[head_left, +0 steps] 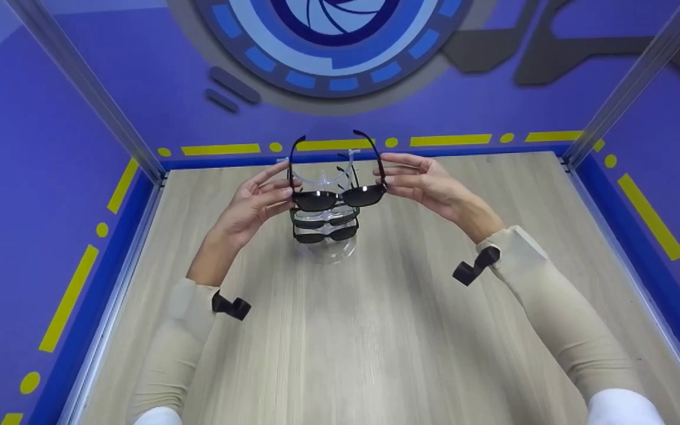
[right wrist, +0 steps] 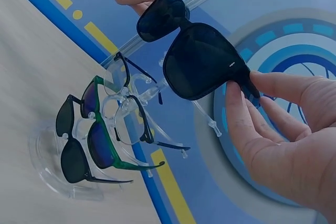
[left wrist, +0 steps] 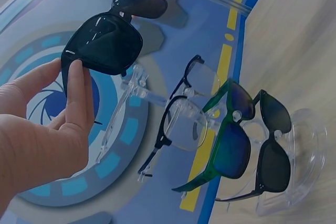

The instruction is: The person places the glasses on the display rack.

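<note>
Black sunglasses (head_left: 318, 201) are held between both hands, lenses toward me and temples pointing back. My left hand (head_left: 251, 203) pinches the left temple near its hinge; my right hand (head_left: 428, 184) pinches the right one. In the left wrist view the sunglasses (left wrist: 107, 43) are tilted above the top of a clear plastic display stand (left wrist: 315, 142). Lower on that stand hang glasses with clear lenses (left wrist: 184, 124), green-framed sunglasses (left wrist: 231, 148) and dark sunglasses (left wrist: 275, 166). The right wrist view shows thumb and fingers at the hinge of the black sunglasses (right wrist: 202, 61).
The stand's round base sits on a wood-grain table (head_left: 340, 342), toward its back edge. Blue printed panels (head_left: 139, 77) wall the back and sides, with metal posts (head_left: 629, 82) at the corners. A small black camera mount (head_left: 476, 265) is strapped to each wrist.
</note>
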The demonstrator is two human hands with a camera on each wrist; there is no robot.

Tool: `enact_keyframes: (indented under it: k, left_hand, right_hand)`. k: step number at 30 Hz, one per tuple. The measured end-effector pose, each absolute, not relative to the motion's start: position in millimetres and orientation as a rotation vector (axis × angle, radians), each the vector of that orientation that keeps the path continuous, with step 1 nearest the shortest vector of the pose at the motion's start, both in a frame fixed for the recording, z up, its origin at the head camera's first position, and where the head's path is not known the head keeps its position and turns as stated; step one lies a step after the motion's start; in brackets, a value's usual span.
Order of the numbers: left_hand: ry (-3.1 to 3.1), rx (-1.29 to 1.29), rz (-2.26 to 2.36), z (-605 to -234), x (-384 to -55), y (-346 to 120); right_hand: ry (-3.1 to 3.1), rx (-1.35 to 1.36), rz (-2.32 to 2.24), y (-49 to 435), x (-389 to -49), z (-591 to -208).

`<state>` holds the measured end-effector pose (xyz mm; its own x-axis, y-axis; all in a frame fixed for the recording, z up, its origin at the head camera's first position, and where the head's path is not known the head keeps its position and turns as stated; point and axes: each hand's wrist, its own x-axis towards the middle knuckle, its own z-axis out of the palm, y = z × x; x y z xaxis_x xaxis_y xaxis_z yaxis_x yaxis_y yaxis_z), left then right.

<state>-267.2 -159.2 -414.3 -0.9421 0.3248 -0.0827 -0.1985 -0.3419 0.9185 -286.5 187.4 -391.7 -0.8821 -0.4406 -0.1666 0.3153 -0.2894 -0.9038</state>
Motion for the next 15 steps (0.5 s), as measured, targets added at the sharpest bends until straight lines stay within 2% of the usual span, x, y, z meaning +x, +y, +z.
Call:
enact_keyframes:
  k: [15]
  left_hand:
    - [1.543,0.112,2.361,-417.5,-273.6,-179.2]
  right_hand:
    - [1.393,-0.161,-2.262,162.6,-297.1,-409.3]
